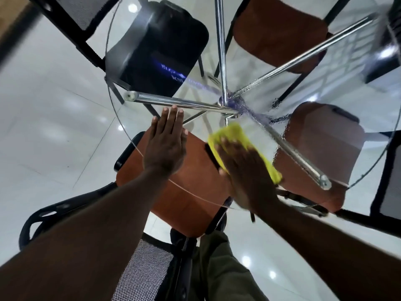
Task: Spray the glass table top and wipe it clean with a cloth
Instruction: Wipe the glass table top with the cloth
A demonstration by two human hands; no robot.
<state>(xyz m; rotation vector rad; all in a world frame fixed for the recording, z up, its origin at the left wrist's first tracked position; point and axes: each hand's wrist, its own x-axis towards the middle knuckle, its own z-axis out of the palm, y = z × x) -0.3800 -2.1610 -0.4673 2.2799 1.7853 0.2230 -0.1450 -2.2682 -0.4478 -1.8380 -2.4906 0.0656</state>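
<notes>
White floor tiles gleam through the round clear glass tabletop. Wiping looks to be the step in hand: the right hand presses a yellow cloth flat near the centre, fingers straight. The left hand rests flat on the glass, fingers extended. Spray droplets lie just beyond the cloth, so I'd sweep there next.

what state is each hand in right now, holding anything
Left hand: open, flat on the round glass table top, holding nothing.
Right hand: open, fingers pressing the yellow cloth onto the glass.
</notes>
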